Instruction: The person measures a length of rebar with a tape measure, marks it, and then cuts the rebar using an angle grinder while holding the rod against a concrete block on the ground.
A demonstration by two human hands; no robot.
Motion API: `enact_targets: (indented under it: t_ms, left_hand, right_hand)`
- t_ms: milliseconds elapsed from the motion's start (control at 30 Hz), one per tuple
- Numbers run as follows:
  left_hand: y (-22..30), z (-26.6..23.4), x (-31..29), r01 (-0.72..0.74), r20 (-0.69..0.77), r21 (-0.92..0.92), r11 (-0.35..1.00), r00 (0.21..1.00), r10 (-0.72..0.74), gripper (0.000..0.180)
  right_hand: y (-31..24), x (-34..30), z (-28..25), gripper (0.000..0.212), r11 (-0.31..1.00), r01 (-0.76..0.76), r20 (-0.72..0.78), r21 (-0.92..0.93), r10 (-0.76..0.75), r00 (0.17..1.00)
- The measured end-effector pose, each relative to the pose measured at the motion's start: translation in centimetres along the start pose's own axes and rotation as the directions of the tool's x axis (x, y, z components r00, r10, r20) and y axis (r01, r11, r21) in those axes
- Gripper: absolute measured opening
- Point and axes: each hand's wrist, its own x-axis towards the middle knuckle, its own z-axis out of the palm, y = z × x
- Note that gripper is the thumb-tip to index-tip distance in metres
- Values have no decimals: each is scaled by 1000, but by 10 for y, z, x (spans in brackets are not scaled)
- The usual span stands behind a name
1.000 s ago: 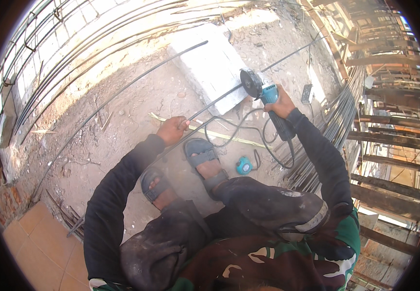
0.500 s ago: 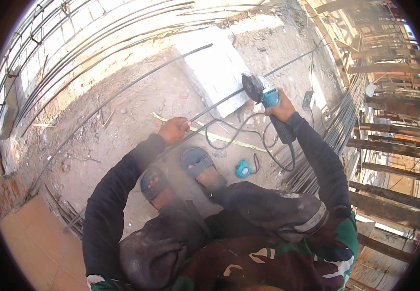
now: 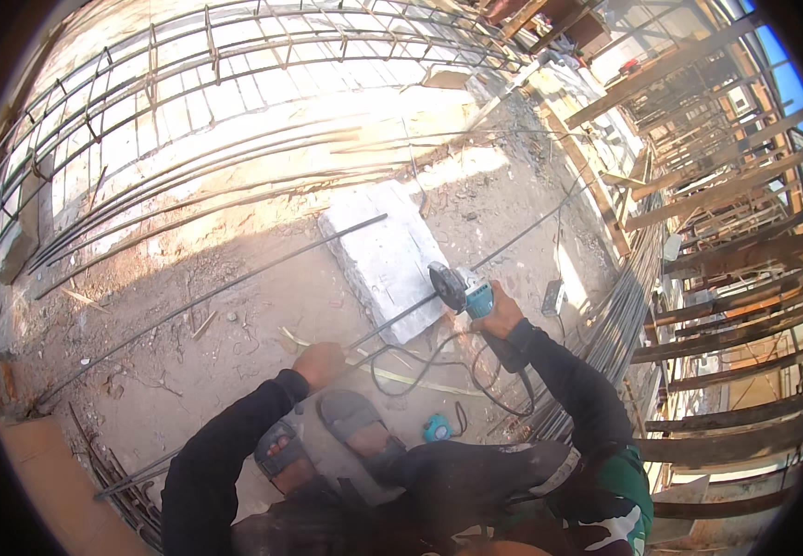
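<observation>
Right now, grinder (image 3: 462, 289) in right hand (image 3: 499, 315).

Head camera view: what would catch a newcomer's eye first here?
Probably the teal angle grinder near the middle, gripped by the right hand, its disc at a long steel bar lying across a pale concrete block. The left hand presses that bar down just in front of two sandalled feet. Behind them, a big cage of reinforcing bars fills the upper left.
</observation>
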Motion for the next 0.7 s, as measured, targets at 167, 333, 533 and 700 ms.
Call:
enact_targets:
  t_ms: [167,333,533,700]
  left_hand:
    - [-4,7,1,15,0,-23,1000,1000,-15,41]
    - [-2,4,2,-4,-24,-67,998,1000,3,43]
    - [-3,4,2,9,-6,-54,999,1000,-9,43]
    - [-8,8,2,118,0,-114,986,993,-118,43]
  right_hand:
    - [4,-2,-10,103,1000,15,51,-2,-15,999]
    - [26,4,1,100,996,85,-42,-15,-85,995]
    - [26,7,4,98,996,89,-23,16,-89,996]
    - [41,14,14,92,988,150,-27,35,-149,988]
